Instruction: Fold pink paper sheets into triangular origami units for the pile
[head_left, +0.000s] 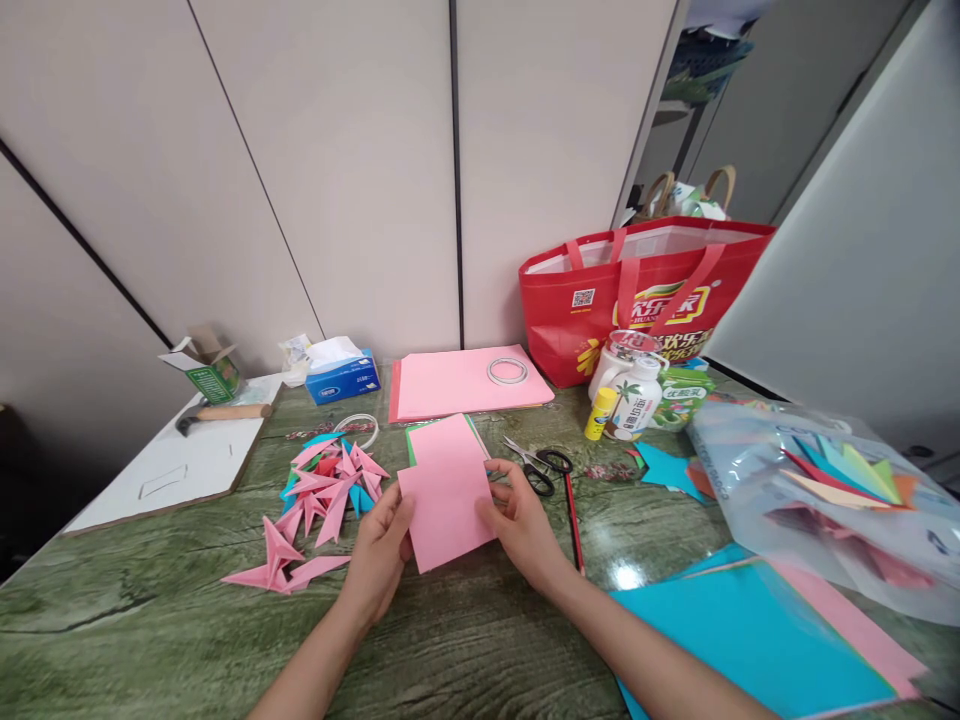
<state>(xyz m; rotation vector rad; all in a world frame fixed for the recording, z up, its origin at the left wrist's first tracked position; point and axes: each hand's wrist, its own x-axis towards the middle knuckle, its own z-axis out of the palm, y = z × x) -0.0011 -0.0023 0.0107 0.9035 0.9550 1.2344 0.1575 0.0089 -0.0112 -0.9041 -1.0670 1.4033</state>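
Between my two hands a pink sheet of paper (448,515) is held up, slightly tilted, above the table. My left hand (381,545) pinches its left edge, thumb on the front. On the opposite edge, my right hand (521,520) grips it the same way. Just behind lies a small stack of paper squares (450,437), pink on top with green showing at the side. Folded pink and blue paper pieces (330,490) are heaped left of my left hand. Beyond my right hand are black-handled scissors (538,468) and a red pencil (574,525).
A stack of large pink sheets (450,385) carries a tape roll (507,372). A red bag (570,330), a white bottle (636,400) and a glue stick (600,414) stand back right. Blue sheets (750,640) and a plastic bag (735,450) lie right; a hammer (225,412) rests left.
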